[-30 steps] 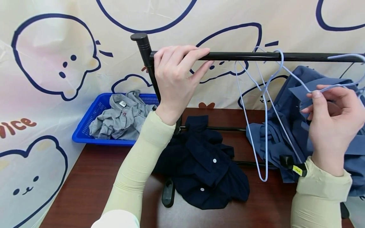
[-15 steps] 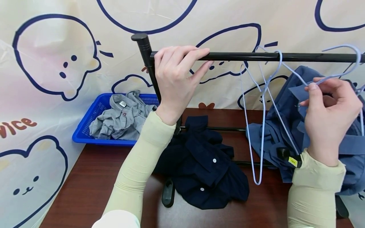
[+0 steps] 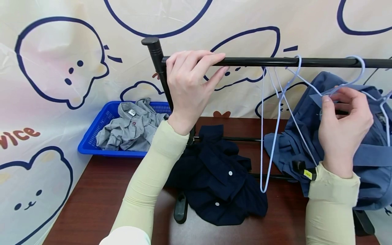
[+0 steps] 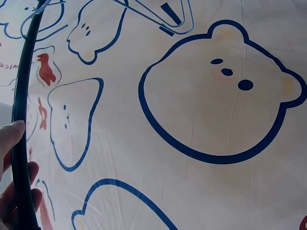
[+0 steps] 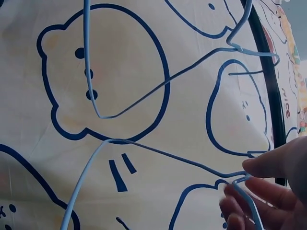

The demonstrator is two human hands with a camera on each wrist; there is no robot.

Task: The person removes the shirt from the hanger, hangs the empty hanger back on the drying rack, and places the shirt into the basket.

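My left hand [image 3: 194,81] grips the left end of a black clothes rail [image 3: 260,62]. In the left wrist view, its thumb and fingers [image 4: 9,136] lie on opposite sides of the rail. At the right, my right hand [image 3: 347,126] pinches a light-blue wire clothes hanger [image 3: 362,71] near the base of its hook. That hook passes over the rail. The right wrist view shows thumb and fingers at the neck of this hanger [image 5: 168,155]. Another light-blue hanger [image 3: 277,119] hangs from the rail between my hands.
A navy shirt [image 3: 226,180] lies on the brown table [image 3: 113,190], under the rail. Behind it at left, a blue basket [image 3: 82,144] holds a grey shirt [image 3: 131,126]. Blue clothing [image 3: 375,177] is bunched at the right, with part of another hanger [image 3: 386,126] in front.
My right hand has moved left with its hanger, whose hook has come down over the rail. The other hanger has swung slightly left; my left hand has stayed put.
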